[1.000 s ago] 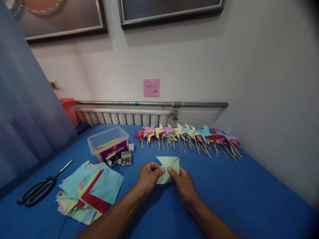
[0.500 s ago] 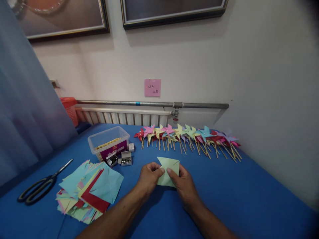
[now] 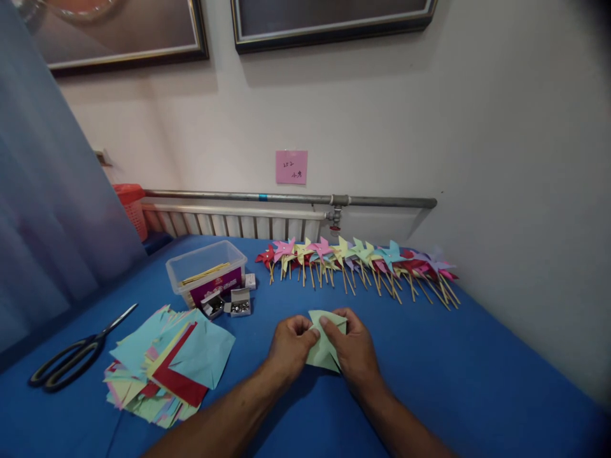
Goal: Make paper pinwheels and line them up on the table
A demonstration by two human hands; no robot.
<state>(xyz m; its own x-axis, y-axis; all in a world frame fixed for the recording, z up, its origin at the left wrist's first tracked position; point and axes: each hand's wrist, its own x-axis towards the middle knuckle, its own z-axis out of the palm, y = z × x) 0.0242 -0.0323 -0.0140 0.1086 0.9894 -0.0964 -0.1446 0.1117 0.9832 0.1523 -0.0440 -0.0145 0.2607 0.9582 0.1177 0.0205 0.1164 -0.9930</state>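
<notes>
A pale green paper sheet (image 3: 324, 353) with slits cut in from its corners is held up between both hands, above the blue table. My left hand (image 3: 292, 343) is closed on the sheet's left side, thumb on top and fingers curled beneath. My right hand (image 3: 354, 346) grips the right side, its thumb pressed on the upper middle of the paper. The fingers behind the sheet are partly hidden. To the left lies a pile of coloured paper squares (image 3: 205, 350), several of them slit the same way.
Scissors (image 3: 86, 350) lie at the far left. Behind the pile stand a clear plastic box (image 3: 207, 270) of thin sticks and small open boxes of metal pins (image 3: 239, 304). A row of finished paper pinwheels (image 3: 363, 254) lies along the back, below a wall pipe (image 3: 382, 201).
The green sheet's upper left corner, which stuck out before, is now drawn in near my thumbs. Both hands have shifted slightly, and the right thumb sits higher on the paper.
</notes>
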